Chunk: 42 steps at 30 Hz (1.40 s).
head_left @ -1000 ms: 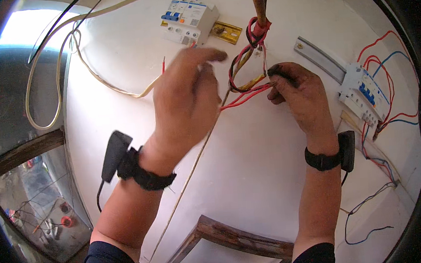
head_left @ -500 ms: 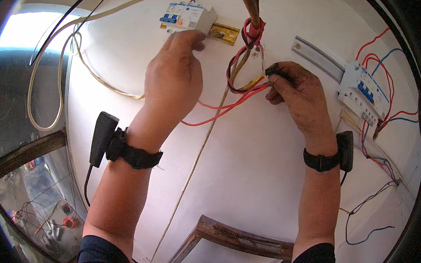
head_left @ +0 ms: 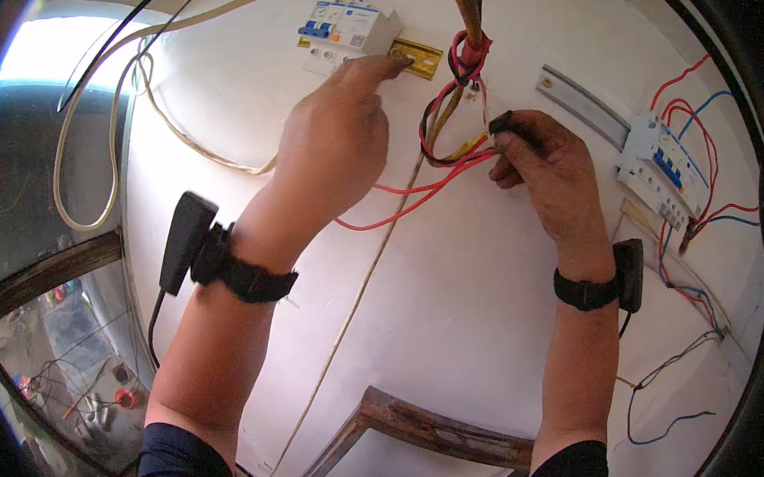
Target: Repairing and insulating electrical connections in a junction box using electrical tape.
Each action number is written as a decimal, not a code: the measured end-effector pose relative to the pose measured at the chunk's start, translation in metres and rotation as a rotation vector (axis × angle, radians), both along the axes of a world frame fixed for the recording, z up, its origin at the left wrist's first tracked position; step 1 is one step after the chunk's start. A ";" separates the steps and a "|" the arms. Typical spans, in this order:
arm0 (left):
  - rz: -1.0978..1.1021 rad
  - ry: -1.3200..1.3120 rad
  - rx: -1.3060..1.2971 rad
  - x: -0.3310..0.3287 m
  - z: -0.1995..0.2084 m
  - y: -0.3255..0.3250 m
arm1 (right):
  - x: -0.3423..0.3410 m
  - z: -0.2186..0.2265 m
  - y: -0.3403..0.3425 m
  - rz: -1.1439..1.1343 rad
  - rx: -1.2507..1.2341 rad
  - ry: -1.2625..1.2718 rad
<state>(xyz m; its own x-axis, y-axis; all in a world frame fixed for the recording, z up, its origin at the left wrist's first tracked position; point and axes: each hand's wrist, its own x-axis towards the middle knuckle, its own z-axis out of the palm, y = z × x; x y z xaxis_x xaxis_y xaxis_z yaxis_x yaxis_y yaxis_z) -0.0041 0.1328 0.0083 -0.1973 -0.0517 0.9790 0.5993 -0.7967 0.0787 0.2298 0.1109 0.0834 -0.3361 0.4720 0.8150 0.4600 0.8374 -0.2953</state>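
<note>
My left hand [head_left: 336, 132] is at the upper middle, its index finger stretched out onto the yellow metal mounting rail [head_left: 424, 61]; the other fingers are mostly hidden behind the hand. Just above it, a white circuit breaker [head_left: 353, 26] with blue levers sits on that rail. My right hand [head_left: 552, 158] is closed, pinching a bundle of red, black and yellow wires [head_left: 473, 152] between thumb and fingers; the fingertips look darkened. These wires loop down from a red-wrapped joint on a brown pipe [head_left: 466, 10]. Two red wires [head_left: 397, 204] run behind my left hand.
On the right wall are a grey rail [head_left: 584, 104] and a second breaker [head_left: 665, 169] with red and blue wires. A cream cable [head_left: 63, 170] loops at the left. Below stands a brown wooden frame [head_left: 446, 431]. A window [head_left: 66, 371] is at the lower left.
My left hand has moved slightly right, and its index finger now extends onto the yellow rail. My right hand keeps its pinch on the wires. The whole view has shifted a little.
</note>
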 end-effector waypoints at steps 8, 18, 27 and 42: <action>0.267 0.122 -0.254 0.009 0.022 0.003 | 0.002 0.000 0.000 0.031 -0.011 0.014; -0.133 -0.174 0.105 0.011 -0.036 -0.027 | 0.001 -0.001 -0.004 -0.019 0.021 0.004; 0.037 0.111 0.094 0.060 -0.030 -0.029 | 0.002 -0.007 -0.003 -0.006 0.007 0.046; 0.289 0.103 -0.138 0.074 -0.020 -0.016 | 0.009 -0.003 -0.009 -0.016 -0.006 -0.060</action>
<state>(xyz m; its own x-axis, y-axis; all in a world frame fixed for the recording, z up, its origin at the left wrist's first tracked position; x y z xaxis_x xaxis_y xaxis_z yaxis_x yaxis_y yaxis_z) 0.0699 0.1164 -0.0121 -0.0934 0.0431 0.9947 0.8090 -0.5790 0.1010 0.2387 0.1022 0.0799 -0.3771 0.4826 0.7905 0.4901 0.8282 -0.2718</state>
